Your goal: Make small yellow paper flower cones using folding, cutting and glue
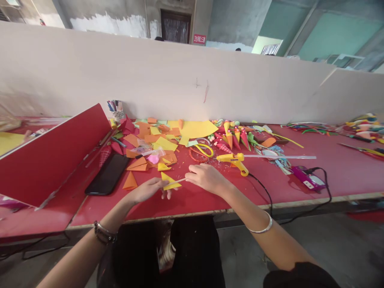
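Note:
My left hand (153,189) is closed on a small yellow felt-like piece (171,185) with pointed corners, just above the red tabletop. A thin pale stick (177,182) lies across that piece. Its right end is pinched in the fingers of my right hand (204,176). Beside my right hand rests a yellow glue gun (237,160) with a long translucent glue stick (282,157) in its back. An orange folded piece (130,182) and a black phone (107,175) lie left of my left hand.
Cut orange and yellow sheets (195,129) cover the table's back. Small cones (237,138) cluster behind the glue gun. A purple power socket (308,178) with a black cord lies right. A slanted red board (60,156) stands left, and a pen cup (116,110) is against the partition.

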{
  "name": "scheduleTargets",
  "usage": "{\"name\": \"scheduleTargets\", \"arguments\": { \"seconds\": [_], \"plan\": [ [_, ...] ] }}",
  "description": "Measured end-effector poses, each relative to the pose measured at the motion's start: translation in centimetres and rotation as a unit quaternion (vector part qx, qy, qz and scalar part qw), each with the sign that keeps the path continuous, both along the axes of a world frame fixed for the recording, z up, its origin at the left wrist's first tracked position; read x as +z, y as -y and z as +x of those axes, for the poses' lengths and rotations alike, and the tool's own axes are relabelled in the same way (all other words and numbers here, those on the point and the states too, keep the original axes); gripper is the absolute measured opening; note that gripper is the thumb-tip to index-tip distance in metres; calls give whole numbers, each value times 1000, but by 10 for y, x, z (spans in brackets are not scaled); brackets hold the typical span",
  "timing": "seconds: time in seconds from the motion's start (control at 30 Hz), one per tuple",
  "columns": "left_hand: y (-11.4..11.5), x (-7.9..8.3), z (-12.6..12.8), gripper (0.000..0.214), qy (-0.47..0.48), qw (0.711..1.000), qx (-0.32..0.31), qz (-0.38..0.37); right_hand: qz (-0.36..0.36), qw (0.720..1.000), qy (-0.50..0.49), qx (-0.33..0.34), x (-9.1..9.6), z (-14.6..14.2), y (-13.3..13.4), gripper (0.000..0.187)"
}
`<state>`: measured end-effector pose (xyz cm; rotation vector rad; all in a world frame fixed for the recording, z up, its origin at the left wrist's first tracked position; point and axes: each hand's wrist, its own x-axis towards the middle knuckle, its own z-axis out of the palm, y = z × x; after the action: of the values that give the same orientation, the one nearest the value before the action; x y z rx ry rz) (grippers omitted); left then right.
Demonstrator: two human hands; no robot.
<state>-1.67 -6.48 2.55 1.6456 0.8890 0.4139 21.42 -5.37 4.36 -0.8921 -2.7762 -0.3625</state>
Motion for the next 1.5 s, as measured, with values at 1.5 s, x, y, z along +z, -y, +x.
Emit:
{"name": "scheduleTargets", "arguments": {
  "seconds": [1.5],
  "plan": [
    [10, -16, 20, 38, 44, 999, -15, -27, -106, 992, 9, 71, 3, -18, 1, 25]
  ]
}}
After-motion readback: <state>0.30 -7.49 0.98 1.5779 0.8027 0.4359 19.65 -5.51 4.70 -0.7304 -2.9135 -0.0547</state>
